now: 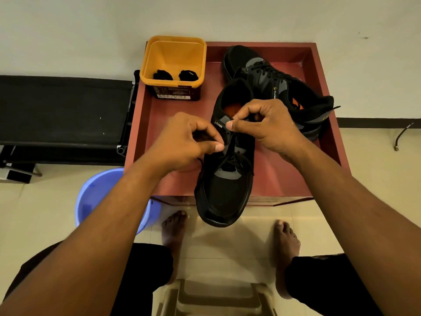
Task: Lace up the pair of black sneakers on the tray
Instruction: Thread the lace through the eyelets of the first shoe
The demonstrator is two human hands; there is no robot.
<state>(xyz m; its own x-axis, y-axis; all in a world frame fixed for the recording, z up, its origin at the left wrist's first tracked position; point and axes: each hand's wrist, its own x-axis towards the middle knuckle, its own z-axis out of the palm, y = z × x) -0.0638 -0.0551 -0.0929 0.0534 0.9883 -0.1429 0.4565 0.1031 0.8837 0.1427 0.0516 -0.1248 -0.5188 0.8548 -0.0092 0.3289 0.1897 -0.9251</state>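
A black sneaker lies on the red tray with its toe hanging over the near edge. Its black lace crosses the lower eyelets. My left hand pinches a lace end at the shoe's left eyelets. My right hand has its fingers curled at the upper eyelets and pinches the lace or the eyelet flap there. The second black sneaker lies behind, laced, toe pointing away.
A yellow tub with two black bundles inside stands at the tray's back left. A blue basin sits on the floor to the left, beside a black bench. My bare feet and a plastic stool are below.
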